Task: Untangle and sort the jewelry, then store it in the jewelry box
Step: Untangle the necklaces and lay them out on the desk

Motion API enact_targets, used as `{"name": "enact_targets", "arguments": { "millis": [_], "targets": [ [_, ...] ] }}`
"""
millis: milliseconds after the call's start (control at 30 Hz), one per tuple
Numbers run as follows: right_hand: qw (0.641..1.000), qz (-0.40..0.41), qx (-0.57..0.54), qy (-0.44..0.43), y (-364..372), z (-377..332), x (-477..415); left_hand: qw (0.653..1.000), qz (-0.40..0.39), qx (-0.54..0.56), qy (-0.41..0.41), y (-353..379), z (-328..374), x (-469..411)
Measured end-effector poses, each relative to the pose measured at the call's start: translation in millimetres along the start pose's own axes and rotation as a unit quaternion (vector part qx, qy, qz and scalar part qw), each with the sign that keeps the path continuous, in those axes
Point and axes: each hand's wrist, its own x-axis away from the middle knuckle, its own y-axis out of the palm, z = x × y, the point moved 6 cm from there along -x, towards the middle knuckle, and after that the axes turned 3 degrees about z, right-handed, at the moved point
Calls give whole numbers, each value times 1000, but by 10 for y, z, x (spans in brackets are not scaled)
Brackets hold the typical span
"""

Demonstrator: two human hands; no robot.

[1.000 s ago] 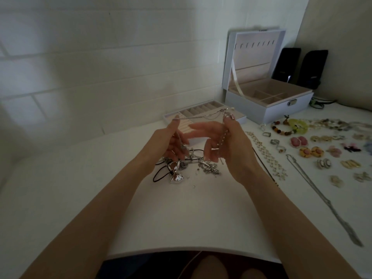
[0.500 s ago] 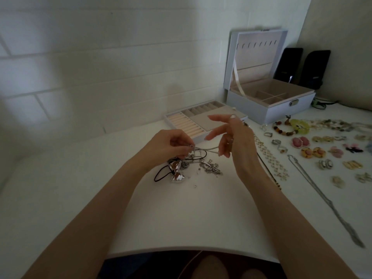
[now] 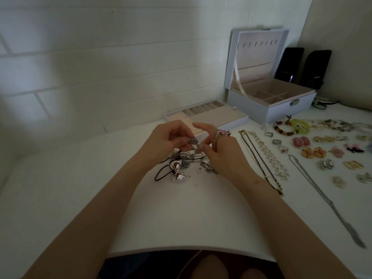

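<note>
Untangling is only partly done: the left hand pinches a small silver piece above the knotted pile on the table, and the right hand curls round a chain looped over its fingers. Sorted earrings, rings and necklaces lie to the right. Judging by the visible compartments of the open jewelry box, storing seems not yet begun.

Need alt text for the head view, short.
The left hand and right hand pinch at a tangle of silver chains and black cord over a white table. To the right lies sorted jewelry; an open jewelry box stands behind.
</note>
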Motion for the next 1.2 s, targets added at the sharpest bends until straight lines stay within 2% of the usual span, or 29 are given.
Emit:
{"name": "enact_targets", "arguments": {
  "millis": [300, 600, 933, 1200],
  "targets": [
    [992, 43, -104, 48, -84, -23, 9, 1000, 5, -8, 14, 18, 37, 18],
    [996, 63, -55, 29, -52, -28, 4, 1000, 19, 8, -1, 20, 33, 15],
    [992, 68, -98, 44, -65, -20, 8, 996, 19, -87, -12, 30, -19, 29],
    [992, 54, -103, 48, -50, -15, 17, 989, 18, -136, 58, 23, 48, 30]
  ]
}}
